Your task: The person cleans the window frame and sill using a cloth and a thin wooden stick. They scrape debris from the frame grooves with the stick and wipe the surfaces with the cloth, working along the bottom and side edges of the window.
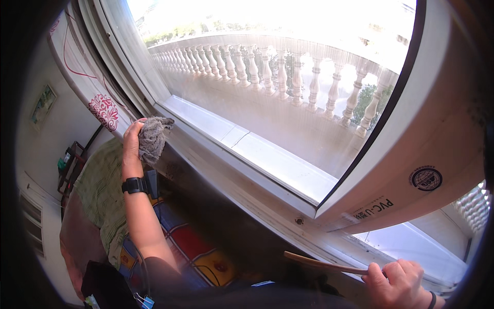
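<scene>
My left hand (132, 143) grips a crumpled grey rag (152, 141) beside the left end of the window's lower track (231, 170). A black strap with a small device (137, 185) circles that wrist. At lower right, my right hand (397, 282) is closed around one end of a thin, flat wooden stick (324, 263). The stick's free end points left, over the dark area below the sill (278, 218). Streaks mark the window glass (251, 108) in its white frame. Dirt spots show on the sill.
A curtain with red floral motifs (103, 112) hangs by my left hand. Below lie a green cloth (104, 177) and a multicoloured checked cloth (191, 239). A tan panel (386, 181) bearing writing covers the right side. A stone balustrade (266, 69) stands outside.
</scene>
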